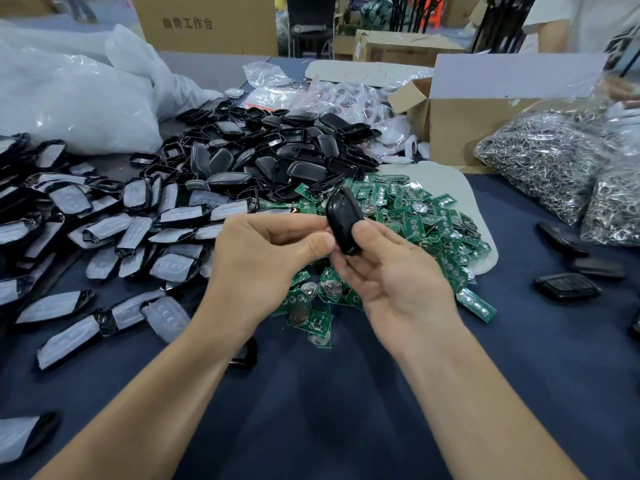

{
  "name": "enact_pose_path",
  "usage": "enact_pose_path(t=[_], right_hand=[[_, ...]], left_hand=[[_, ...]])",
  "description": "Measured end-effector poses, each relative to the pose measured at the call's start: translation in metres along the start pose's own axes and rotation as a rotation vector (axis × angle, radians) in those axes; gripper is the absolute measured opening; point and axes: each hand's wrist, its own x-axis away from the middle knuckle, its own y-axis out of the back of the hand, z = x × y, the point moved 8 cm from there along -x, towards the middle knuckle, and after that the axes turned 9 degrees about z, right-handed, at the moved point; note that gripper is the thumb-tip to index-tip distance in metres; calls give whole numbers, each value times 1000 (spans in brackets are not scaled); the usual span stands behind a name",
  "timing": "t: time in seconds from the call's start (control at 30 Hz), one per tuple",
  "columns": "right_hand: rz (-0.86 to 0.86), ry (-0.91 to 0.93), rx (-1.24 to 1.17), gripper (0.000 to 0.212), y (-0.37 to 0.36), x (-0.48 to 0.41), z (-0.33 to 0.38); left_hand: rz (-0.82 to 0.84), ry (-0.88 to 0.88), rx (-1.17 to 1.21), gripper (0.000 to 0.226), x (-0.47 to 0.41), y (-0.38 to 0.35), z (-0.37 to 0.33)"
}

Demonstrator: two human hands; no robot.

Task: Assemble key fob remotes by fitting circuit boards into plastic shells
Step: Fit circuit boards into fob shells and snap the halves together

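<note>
A black key fob shell (343, 216) stands nearly upright in the air above the table's middle. My left hand (263, 258) pinches its lower left edge with thumb and fingers. My right hand (391, 275) grips it from the right, thumb pressed on its front. A heap of green circuit boards (419, 216) with coin cells lies just behind and under my hands. Behind that sits a pile of black plastic shells (277, 157). Whether a board sits inside the held shell is hidden.
Film-covered fob halves (114, 230) spread over the left of the dark blue table (346, 403). Bags of metal key rings (550, 168) and a cardboard box (460, 123) stand at the right, a few finished black fobs (568, 285) near the right edge. Another person stands at far right.
</note>
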Motion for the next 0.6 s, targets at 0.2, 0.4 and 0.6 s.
enact_pose_path(t=[0.2,0.4,0.6], right_hand=[[90,76,288,15,-9,0,5],[180,59,404,15,-13,0,2],[86,368,691,31,-4,4,39]], left_hand=[[-128,-38,-89,25,3,7,-6],[-153,-60,-102,36,9,1,-10],[-153,-81,-450,41,15,-1,-27]])
